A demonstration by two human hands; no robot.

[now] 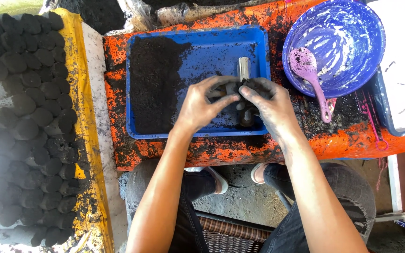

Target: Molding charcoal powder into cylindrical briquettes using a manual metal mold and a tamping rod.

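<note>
Your left hand (201,104) is half curled, fingers reaching across to press on a lump of damp black charcoal paste (254,87) that both hands share. Your right hand (270,107) is cupped tight around that same lump, fingers wrapped over it, soot grey right down to the wrist. Just behind your fingertips a short metal tube mould (243,68) stands upright, dull and silvery, touching the lump.

All this sits over the right half of the blue rectangular plastic tray (198,133), which lies in the middle of the orange, soot-stained worktop (352,140). In the tray's left half, a flat bed of loose black charcoal powder (153,82), gritty and matte.

At the worktop's far right corner there's a round blue plastic basin (352,28) streaked with white, and a pink plastic scoop (308,70) lies in it, its handle hanging over the near rim.

Off the worktop's left edge, rows of round black briquettes (24,117) lie packed on a yellow board (87,140).
</note>
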